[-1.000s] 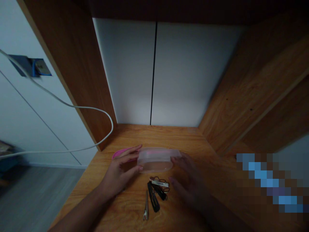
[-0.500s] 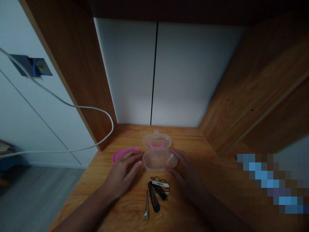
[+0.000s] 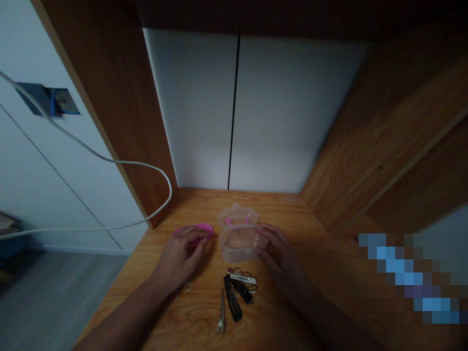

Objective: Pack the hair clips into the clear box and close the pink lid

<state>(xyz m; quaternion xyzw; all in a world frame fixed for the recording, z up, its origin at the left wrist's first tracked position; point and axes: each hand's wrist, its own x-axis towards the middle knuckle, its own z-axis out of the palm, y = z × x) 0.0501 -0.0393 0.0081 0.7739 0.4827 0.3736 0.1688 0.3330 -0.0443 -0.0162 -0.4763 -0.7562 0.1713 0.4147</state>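
Observation:
A small clear plastic box (image 3: pixel 240 242) stands on the wooden desk (image 3: pixel 204 312) with its hinged lid (image 3: pixel 237 217) folded back; a pink part shows inside the lid. My right hand (image 3: pixel 280 253) holds the box's right side between fingers and thumb. Left of the box, my left hand (image 3: pixel 179 258) rests on the desk with fingers loosely spread, its tips over a flat pink oval piece (image 3: pixel 199 229). In front of the box lie several hair clips (image 3: pixel 237 287), black and metal.
The desk sits in a wooden alcove with a white back wall (image 3: pixel 263 107) and wooden side panels. A white cable (image 3: pixel 120 163) hangs at the left. A small ring-like item (image 3: pixel 188 286) lies by my left wrist. A blurred patch covers the right edge.
The box went from closed to open, its lid swung back. My left hand let go of the box and slid left onto the pink piece; my right hand stays on the box.

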